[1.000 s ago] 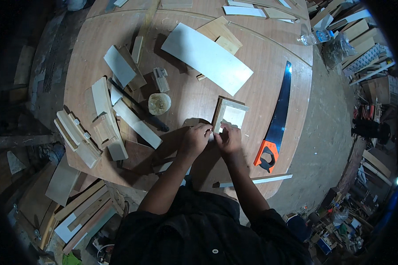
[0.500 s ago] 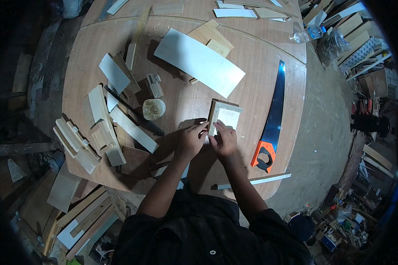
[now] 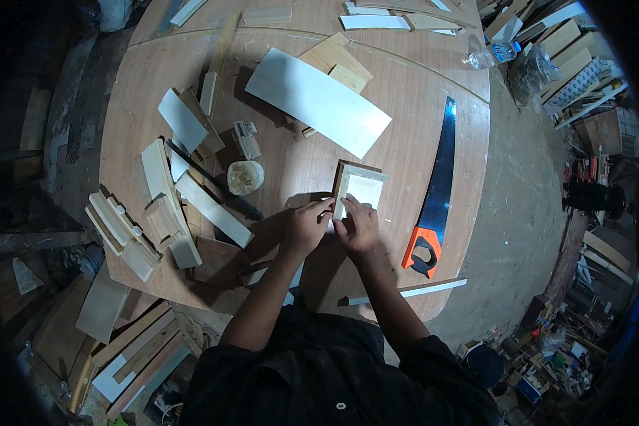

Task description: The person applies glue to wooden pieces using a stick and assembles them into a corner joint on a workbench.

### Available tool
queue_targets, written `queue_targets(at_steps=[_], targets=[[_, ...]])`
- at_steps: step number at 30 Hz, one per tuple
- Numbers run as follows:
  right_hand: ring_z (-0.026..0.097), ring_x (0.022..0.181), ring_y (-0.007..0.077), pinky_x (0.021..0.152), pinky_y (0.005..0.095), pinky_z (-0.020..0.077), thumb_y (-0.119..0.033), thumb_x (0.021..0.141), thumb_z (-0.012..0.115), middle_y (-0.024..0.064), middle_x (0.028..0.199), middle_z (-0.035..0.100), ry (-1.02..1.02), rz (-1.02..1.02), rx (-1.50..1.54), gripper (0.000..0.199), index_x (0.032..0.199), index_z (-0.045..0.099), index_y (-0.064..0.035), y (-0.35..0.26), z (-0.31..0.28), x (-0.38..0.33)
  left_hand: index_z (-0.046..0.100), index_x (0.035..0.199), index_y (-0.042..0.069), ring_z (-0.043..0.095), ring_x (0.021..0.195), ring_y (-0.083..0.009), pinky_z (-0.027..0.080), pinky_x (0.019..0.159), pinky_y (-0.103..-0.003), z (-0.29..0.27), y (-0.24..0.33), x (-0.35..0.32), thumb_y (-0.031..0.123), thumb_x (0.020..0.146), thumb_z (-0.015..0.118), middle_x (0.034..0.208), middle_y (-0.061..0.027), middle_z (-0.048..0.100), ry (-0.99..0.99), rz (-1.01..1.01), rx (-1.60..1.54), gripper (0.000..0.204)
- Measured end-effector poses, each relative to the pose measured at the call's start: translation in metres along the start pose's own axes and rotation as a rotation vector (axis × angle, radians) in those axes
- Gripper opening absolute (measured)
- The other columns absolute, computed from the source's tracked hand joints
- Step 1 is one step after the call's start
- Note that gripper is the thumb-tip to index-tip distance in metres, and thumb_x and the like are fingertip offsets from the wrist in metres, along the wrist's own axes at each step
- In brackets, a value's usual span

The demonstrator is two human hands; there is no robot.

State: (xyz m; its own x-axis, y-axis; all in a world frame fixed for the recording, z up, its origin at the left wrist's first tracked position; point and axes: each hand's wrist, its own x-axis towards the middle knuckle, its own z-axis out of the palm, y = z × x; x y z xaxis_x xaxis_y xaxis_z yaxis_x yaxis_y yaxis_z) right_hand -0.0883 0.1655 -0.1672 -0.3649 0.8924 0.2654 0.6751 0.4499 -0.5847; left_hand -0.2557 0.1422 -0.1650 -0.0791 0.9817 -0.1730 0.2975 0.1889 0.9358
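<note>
A small wooden frame with a white panel inside lies on the table in front of me. My left hand is closed at the frame's left edge, its fingertips pinching that side. My right hand grips the lower part, with fingers bent over the panel and the thumb near the left strip. Both hands hide the frame's near end. To the left stands a round tub of pale paste, and a dark hammer-like tool lies beside it, partly under wood pieces.
A hand saw with an orange and black handle lies right of my hands. A wide white board rests beyond the frame. Wooden offcuts are piled at left. A white strip lies by the near edge, a plastic bottle far right.
</note>
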Motion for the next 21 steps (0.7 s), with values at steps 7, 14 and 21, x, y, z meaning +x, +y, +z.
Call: queue_targets(at_steps=[7, 14, 21], targets=[[0.059, 0.088, 0.0261, 0.087, 0.0363, 0.0456, -0.012, 0.073, 0.083, 0.0157, 0.13, 0.067, -0.017, -0.004, -0.019, 0.06, 0.128, 0.063, -0.0035, 0.0, -0.001, 0.0, 0.068, 0.121, -0.001, 0.072, 0.093, -0.0324, 0.056, 0.082, -0.038, -0.003, 0.004, 0.0, 0.004, 0.089, 0.064, 0.102, -0.0188, 0.073, -0.042, -0.086, -0.022, 0.033], [0.06, 0.093, 0.0299, 0.088, 0.0398, 0.0445, -0.017, 0.074, 0.084, 0.0189, 0.132, 0.064, -0.011, 0.007, -0.075, 0.064, 0.131, 0.06, -0.0022, -0.009, -0.011, -0.002, 0.069, 0.12, 0.0, 0.072, 0.09, -0.0329, 0.056, 0.08, -0.038, -0.004, -0.001, 0.001, 0.009, 0.092, 0.065, 0.103, -0.0191, 0.073, 0.018, -0.213, 0.008, 0.029], [0.056, 0.099, 0.0349, 0.087, 0.0439, 0.044, -0.028, 0.077, 0.083, 0.0179, 0.113, 0.061, 0.042, 0.202, -0.078, 0.07, 0.136, 0.054, -0.0033, -0.029, -0.026, 0.006, 0.07, 0.12, 0.003, 0.063, 0.055, -0.0125, 0.049, 0.054, -0.029, -0.046, 0.01, -0.017, 0.012, 0.097, 0.061, 0.08, -0.0084, 0.072, 0.175, -0.211, -0.091, 0.025]])
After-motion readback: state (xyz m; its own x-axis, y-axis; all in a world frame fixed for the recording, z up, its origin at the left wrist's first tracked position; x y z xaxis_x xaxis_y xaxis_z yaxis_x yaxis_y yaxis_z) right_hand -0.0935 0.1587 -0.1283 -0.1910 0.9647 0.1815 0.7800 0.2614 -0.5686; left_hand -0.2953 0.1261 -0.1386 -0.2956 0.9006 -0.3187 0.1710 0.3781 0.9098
